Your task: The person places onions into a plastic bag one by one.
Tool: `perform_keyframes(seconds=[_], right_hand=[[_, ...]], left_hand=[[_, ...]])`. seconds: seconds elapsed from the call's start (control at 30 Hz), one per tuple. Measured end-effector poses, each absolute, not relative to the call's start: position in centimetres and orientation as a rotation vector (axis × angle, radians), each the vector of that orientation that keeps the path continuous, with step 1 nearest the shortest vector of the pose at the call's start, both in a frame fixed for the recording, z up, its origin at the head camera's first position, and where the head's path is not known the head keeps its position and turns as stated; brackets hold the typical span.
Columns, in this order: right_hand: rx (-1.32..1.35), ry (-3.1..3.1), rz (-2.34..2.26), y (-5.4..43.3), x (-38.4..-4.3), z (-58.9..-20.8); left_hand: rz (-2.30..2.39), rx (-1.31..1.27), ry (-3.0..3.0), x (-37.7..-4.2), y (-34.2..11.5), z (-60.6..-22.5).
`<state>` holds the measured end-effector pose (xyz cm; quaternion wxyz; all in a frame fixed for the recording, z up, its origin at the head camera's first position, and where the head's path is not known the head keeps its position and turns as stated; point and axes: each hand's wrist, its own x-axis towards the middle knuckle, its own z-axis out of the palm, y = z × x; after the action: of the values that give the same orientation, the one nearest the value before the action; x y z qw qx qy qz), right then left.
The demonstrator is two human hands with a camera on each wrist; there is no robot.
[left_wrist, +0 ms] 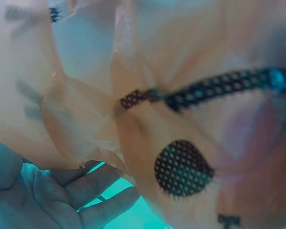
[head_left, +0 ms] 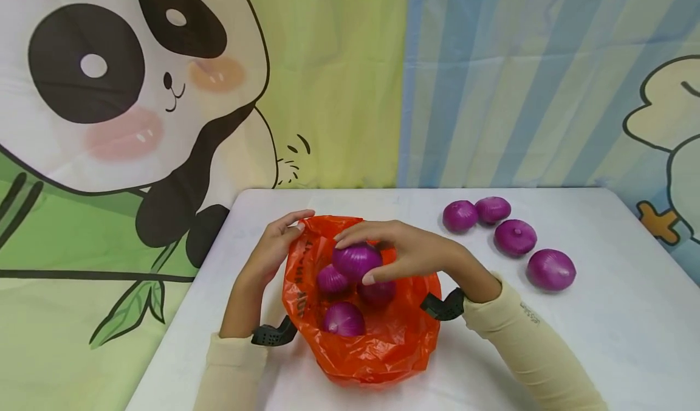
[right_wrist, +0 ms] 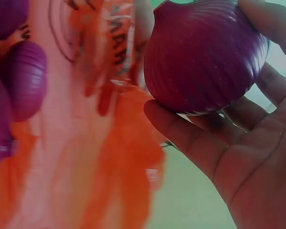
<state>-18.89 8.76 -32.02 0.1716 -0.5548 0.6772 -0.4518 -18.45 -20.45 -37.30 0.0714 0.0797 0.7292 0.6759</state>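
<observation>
We look first at the purple onion (head_left: pixel 356 262), because we judge that the coming move turns on its place over the mouth of the orange bag (head_left: pixel 377 362). From the head view, it lies within the outline of the rim, toward the far side, and partly covers other onions (head_left: pixel 332 279) inside. The right wrist view shows a gap between it and the onions at that view's left edge; how high it is above the bottom, we cannot tell. The right hand (head_left: pixel 401 247) comes from the right and grips this onion between thumb and fingers, so the onion is at its fingertips, on the left end of the hand. The onion is roundish and has no strong long axis; in the right wrist view its pointed tip is turned to the upper left. The right hand is therefore the nearer one. The left hand (head_left: pixel 270 250) is apart from the onion and pinches the bag's far left rim, which in our judgement helps to keep the mouth wide. Four more onions (head_left: pixel 516 238) lie on the white table (head_left: pixel 629 338), to the right of the bag.
</observation>
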Motion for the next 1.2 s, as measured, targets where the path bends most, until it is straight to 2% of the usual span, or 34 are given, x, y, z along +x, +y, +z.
perform_keyframes(seconds=[0.5,1.2], right_hand=[[-1.527,2.006,-1.025,8.0,-18.6,-36.3],[-1.489,2.060,-0.976,8.6,-18.7,-36.7]], left_hand=[[2.023,0.251,2.214,-18.4,-20.4,-37.4],[2.027,0.246,2.199,-18.4,-20.4,-37.3]])
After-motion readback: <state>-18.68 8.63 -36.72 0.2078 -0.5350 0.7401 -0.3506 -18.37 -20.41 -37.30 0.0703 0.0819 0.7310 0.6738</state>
